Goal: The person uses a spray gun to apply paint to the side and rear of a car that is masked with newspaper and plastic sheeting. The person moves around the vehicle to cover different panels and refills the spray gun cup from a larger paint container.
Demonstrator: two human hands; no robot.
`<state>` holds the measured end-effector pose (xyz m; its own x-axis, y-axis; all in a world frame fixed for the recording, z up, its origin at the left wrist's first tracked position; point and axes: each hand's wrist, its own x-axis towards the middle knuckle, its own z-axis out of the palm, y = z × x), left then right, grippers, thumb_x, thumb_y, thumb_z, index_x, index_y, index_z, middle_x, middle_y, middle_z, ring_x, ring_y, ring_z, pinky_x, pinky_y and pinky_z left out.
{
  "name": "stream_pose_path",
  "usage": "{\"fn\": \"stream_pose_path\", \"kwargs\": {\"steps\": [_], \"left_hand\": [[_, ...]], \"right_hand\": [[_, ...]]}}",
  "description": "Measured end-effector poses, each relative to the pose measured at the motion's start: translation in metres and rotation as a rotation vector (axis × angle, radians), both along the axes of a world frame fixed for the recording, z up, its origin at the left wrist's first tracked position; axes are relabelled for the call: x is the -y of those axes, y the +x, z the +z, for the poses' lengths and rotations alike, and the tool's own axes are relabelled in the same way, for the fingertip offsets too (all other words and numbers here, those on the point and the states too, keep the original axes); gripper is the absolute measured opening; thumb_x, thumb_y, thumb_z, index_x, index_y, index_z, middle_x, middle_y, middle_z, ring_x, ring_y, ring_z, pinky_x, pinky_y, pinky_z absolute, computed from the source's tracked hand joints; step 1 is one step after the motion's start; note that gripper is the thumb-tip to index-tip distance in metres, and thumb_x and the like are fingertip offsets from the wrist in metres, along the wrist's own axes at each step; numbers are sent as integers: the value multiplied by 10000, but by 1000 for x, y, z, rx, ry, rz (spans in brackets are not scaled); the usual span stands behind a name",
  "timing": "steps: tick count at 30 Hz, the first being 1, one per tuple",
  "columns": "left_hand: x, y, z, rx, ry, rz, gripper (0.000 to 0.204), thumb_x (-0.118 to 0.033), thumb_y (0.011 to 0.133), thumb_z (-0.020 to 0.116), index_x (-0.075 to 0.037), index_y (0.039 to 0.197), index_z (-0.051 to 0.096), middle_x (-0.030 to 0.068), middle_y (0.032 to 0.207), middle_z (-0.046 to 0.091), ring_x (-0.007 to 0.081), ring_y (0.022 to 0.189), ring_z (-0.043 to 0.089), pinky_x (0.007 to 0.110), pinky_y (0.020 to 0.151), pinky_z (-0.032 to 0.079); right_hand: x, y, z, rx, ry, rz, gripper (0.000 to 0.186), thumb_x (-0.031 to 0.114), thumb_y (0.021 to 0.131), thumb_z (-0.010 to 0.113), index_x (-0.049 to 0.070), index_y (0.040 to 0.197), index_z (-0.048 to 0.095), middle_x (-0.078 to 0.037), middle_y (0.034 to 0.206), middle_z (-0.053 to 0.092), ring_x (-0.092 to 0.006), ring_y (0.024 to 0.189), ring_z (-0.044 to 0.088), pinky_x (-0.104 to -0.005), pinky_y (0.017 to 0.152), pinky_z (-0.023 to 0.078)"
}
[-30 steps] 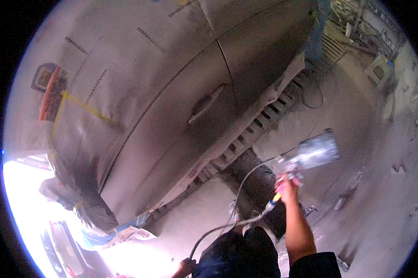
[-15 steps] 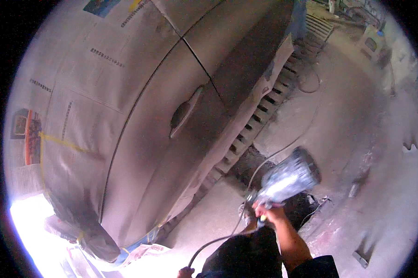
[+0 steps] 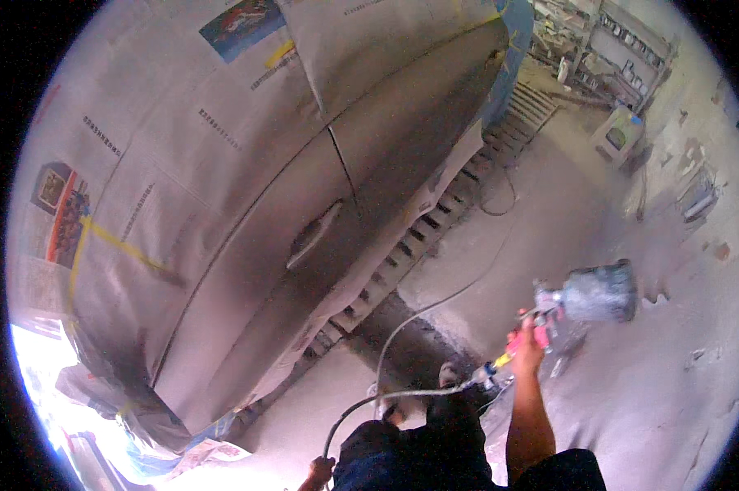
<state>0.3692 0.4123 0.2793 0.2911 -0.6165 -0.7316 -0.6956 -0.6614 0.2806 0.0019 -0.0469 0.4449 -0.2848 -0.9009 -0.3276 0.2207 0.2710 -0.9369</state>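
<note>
- The right hand (image 3: 526,348) is closed around the grip of a spray gun (image 3: 578,301), arm stretched forward and to the right of the car body (image 3: 320,245), so the gun sits well apart from the panel and not against it.
- The gun's cup (image 3: 600,291) lies roughly sideways, pointing right, away from the car body; that tilt suggests the gun is being carried or rested, though whether the trigger is pressed cannot be told.
- The left hand (image 3: 320,471) sits low at the bottom edge, below the car body's lower sill, fingers wrapped on the air hose (image 3: 386,385), probably to keep the slack off the grey surface.
- The hose arcs up from that hand and runs right to the base of the gun.
- The car body's door handle (image 3: 314,235) and door seam show bare grey, a primer-like coat.
- Newspaper masking (image 3: 140,147) covers the area above the door, held with yellow tape (image 3: 124,248), evidently to shield the glass from spray.
- A floor grating (image 3: 435,221) runs along the foot of the car body.
- Shelves and a pale canister (image 3: 619,135) stand far beyond the car body's far end.
</note>
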Motion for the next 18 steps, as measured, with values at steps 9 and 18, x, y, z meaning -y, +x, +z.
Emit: {"fn": "stream_pose_path", "kwargs": {"steps": [9,18], "left_hand": [[52,-110,-51,120,208,-416,161,-248,795,453,-187,846,593,108,779,613,314,777,614,443,544,480],[188,-276,39,-7,252,504,207,-298,786,530,-100,835,565,147,697,580,326,691,595,413,570,478]], "right_hand": [[53,35,-115,-10,58,1108,305,281,818,617,89,1053,587,0,818,614,-93,604,554,-247,569,451],[295,-40,-226,-46,75,351,223,322,818,621,115,809,537,37,653,506,-60,515,450,-200,443,381]]}}
